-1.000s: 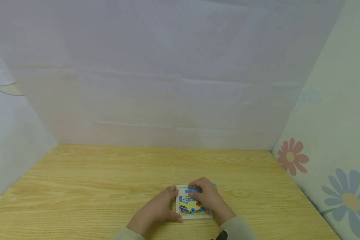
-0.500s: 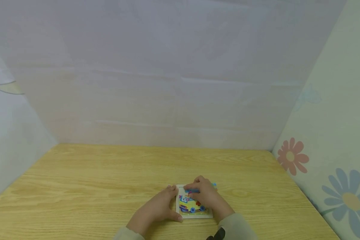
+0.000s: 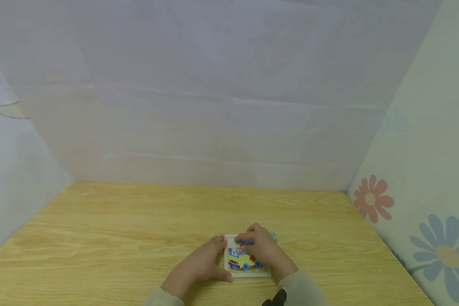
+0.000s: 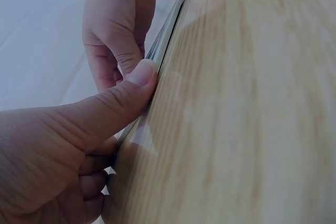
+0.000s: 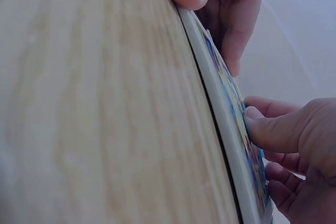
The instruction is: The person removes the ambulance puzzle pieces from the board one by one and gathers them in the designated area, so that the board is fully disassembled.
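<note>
A small picture puzzle (image 3: 237, 267) with a cartoon ambulance sits in a white frame (image 3: 248, 275) on the table. My left hand (image 3: 204, 263) holds the frame's left side, thumb at the near corner and fingers at the far one. In the left wrist view, the left thumb presses the frame's edge. Over the upper part of the puzzle, my right hand (image 3: 265, 246) pinches a blue puzzle piece (image 3: 245, 242), which appears nearly edge-on. Whether that piece touches the board is hard to tell. The right hand covers the frame's upper right part.
Just beyond the right hand lies a small light-blue piece (image 3: 273, 235), mostly hidden. The wooden table (image 3: 137, 221) reaches back to a pale cloth wall (image 3: 214, 127). On the right stands a side panel (image 3: 417, 170) printed with flowers.
My right hand has shifted slightly left and away with the blue puzzle piece, which now looks thinner and more edge-on. The left hand keeps its hold on the frame.
</note>
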`<state>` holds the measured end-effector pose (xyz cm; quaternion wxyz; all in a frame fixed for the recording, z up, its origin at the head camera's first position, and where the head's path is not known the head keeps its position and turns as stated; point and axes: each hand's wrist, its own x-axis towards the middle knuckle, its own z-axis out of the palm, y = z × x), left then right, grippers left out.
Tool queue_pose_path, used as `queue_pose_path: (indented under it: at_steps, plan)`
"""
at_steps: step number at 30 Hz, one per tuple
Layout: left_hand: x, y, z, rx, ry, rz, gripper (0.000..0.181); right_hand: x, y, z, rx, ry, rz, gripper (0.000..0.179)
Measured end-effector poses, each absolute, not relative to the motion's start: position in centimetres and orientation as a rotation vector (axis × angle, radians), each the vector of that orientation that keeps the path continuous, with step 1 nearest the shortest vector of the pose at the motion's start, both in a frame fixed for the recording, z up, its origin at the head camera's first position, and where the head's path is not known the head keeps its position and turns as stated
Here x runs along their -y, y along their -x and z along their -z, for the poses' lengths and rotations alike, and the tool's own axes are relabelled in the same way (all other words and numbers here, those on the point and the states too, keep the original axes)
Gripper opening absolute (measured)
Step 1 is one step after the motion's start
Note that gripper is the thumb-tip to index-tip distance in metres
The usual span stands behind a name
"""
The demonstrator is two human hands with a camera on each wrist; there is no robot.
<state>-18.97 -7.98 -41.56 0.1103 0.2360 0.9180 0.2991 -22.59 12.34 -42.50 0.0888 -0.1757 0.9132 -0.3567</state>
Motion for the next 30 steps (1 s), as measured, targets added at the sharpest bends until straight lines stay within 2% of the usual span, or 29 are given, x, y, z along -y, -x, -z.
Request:
queue_pose_path:
  at_steps: [13,20,25,30]
  plan:
    - [7.9,19.1,41.8,-2.698,-0.692,-0.864,0.098,-12.3,22.3,43.4,-2.803,0.466,1.14,0.022]
    - [7.9,19.0,41.5,-2.7,-0.673,-0.869,0.096,-12.7,22.5,44.1,-2.724,0.448,1.332,0.039]
    - [7.8,18.9,41.4,-2.699,-0.675,-0.873,0.095,-12.9,22.5,44.2,-2.704,0.387,1.37,0.025]
    - [7.8,18.9,41.3,-2.693,-0.673,-0.881,0.095,-12.6,22.2,43.4,-2.758,0.408,1.339,0.019]
